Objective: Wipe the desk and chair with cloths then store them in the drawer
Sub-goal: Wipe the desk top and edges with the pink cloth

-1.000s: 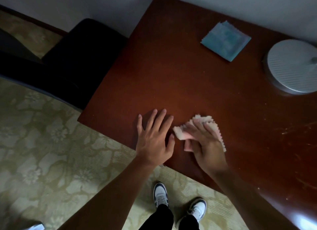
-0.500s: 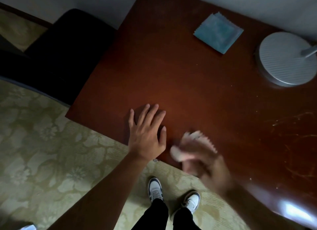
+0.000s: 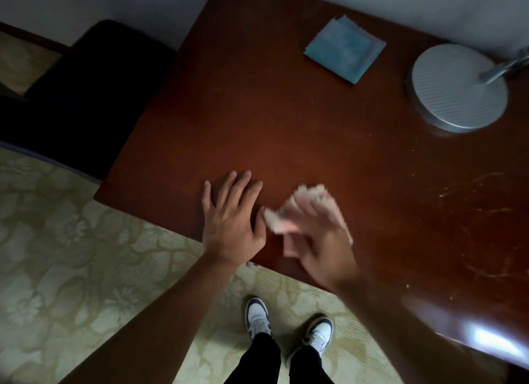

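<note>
Colours and patterns around the reddish-brown worktop (image 3: 286,120)

A pale pink cloth (image 3: 312,203), a folded teal-blue cloth (image 3: 345,50), a grey ribbed lamp base (image 3: 458,89), a black chair (image 3: 86,97), an olive-beige floral carpet (image 3: 86,255), and white-and-navy shoes (image 3: 257,315).

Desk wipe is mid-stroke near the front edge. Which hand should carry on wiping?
Right. The right hand presses the pink cloth on the desk; the left hand lies flat, bare, beside it.

Cloth (image 3: 345,51) far side of desk (image 3: 286,132), lamp base (image 3: 458,89) to its right.
</note>
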Demonstrator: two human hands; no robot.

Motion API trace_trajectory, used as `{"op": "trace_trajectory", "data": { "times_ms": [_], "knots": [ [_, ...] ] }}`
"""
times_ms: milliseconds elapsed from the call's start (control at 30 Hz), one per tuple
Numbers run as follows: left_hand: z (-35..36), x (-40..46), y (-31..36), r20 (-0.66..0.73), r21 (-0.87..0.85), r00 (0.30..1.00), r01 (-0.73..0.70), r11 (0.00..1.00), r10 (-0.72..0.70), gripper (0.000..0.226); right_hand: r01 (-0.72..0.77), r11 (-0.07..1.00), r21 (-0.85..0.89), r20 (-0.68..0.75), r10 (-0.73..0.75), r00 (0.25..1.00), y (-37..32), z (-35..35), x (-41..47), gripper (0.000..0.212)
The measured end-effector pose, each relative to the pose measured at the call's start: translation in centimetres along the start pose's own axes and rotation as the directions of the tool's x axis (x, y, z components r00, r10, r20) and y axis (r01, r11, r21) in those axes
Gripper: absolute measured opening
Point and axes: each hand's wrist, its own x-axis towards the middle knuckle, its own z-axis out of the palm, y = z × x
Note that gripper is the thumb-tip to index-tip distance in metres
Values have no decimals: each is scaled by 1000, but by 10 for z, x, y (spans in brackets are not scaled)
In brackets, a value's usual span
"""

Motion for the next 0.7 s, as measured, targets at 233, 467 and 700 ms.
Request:
{"op": "trace_trajectory", "data": {
  "times_ms": [233, 467, 700],
  "knots": [
    [-5, 2, 2, 56, 14, 998, 19, 1000, -20, 47, -35, 998, -60, -189, 23, 982, -16, 20, -33, 41],
    [-6, 1, 5, 96, 37, 995, 30, 999, -33, 47, -212, 974, -82, -389, 165, 906, -3, 23, -37, 41],
    [-6, -1, 12, 121, 62, 992, 37, 997, -44, 49, -676, 737, 19, -647, 524, 553, 74, -49, -137, 40]
  ]
}}
